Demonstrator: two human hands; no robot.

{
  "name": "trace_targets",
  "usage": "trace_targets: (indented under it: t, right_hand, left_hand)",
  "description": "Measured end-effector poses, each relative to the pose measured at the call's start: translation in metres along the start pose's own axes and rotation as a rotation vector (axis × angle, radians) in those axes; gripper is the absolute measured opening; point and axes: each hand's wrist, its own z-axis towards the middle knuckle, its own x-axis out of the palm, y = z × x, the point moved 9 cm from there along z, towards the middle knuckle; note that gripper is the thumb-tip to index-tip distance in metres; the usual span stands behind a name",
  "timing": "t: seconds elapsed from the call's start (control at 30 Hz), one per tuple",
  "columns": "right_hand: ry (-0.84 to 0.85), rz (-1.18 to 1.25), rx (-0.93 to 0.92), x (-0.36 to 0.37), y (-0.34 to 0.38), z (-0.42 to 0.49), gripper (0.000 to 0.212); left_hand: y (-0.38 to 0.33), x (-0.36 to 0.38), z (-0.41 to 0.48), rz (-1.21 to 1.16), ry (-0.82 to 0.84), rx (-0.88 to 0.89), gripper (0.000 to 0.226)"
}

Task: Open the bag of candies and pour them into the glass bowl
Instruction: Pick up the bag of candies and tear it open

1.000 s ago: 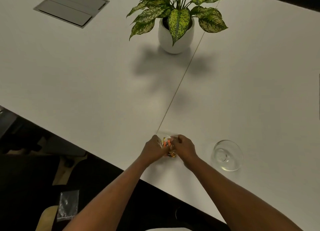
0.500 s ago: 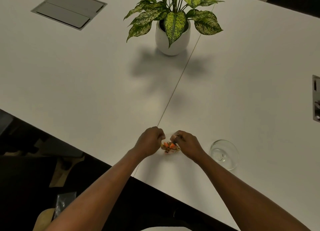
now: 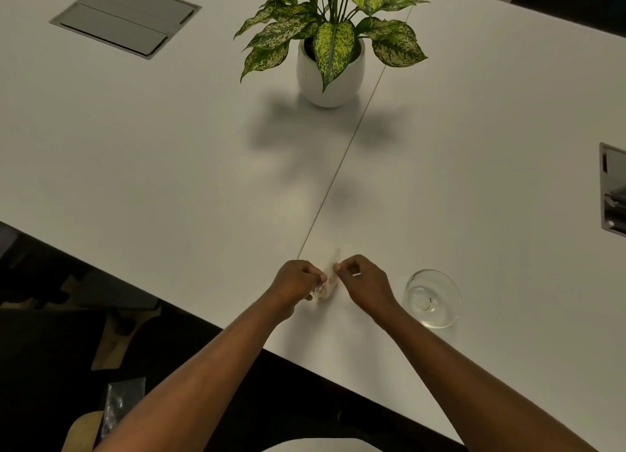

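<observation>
A small clear plastic candy bag (image 3: 329, 279) is pinched between both hands just above the white table (image 3: 203, 167), near its front edge. My left hand (image 3: 296, 284) grips the bag's left side and my right hand (image 3: 362, 282) grips its right side, fingertips almost touching. The bag is blurred and its candies are hidden by my fingers. An empty clear glass bowl (image 3: 433, 298) stands on the table just to the right of my right hand.
A potted plant in a white pot (image 3: 330, 69) stands at the far middle of the table. A grey cable hatch (image 3: 127, 16) lies far left and another hatch (image 3: 613, 194) at the right edge. A clear plastic bag (image 3: 122, 404) lies below the table at lower left.
Both hands have shifted on the bag: the orange candies seen between the fingers earlier are now hidden, and the clear plastic is stretched upward between the fingertips. The bowl has not moved.
</observation>
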Motion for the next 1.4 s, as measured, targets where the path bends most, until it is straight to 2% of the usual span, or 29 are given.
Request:
trace_targets:
  t: [0.13, 0.57, 0.63, 0.83, 1.0, 1.17, 1.4]
  right_hand:
    - [0.156, 0.198, 0.136, 0.022, -0.011, -0.010, 0.029]
    - [0.122, 0.159, 0.077, 0.012, -0.007, -0.006, 0.019]
    - [0.120, 0.160, 0.072, 0.011, -0.008, -0.006, 0.019]
    - [0.113, 0.185, 0.087, 0.012, -0.010, -0.006, 0.024]
    - [0.095, 0.170, 0.089, 0.011, -0.008, -0.009, 0.034]
    - [0.093, 0.187, 0.094, 0.009, -0.010, -0.007, 0.024]
    - [0.085, 0.199, 0.094, 0.007, -0.012, -0.008, 0.017]
  left_hand:
    - [0.006, 0.010, -0.003, -0.077, 0.038, -0.022, 0.022]
    - [0.011, 0.023, -0.003, -0.182, 0.164, -0.024, 0.026]
    - [0.011, 0.021, -0.003, -0.195, 0.153, -0.017, 0.027]
    - [0.004, 0.017, 0.001, -0.042, 0.061, 0.052, 0.015]
    - [0.001, 0.018, 0.002, -0.021, 0.059, 0.068, 0.026]
    - [0.006, 0.020, 0.001, -0.086, 0.115, 0.056, 0.009]
    - [0.014, 0.019, 0.000, -0.179, 0.109, 0.010, 0.014]
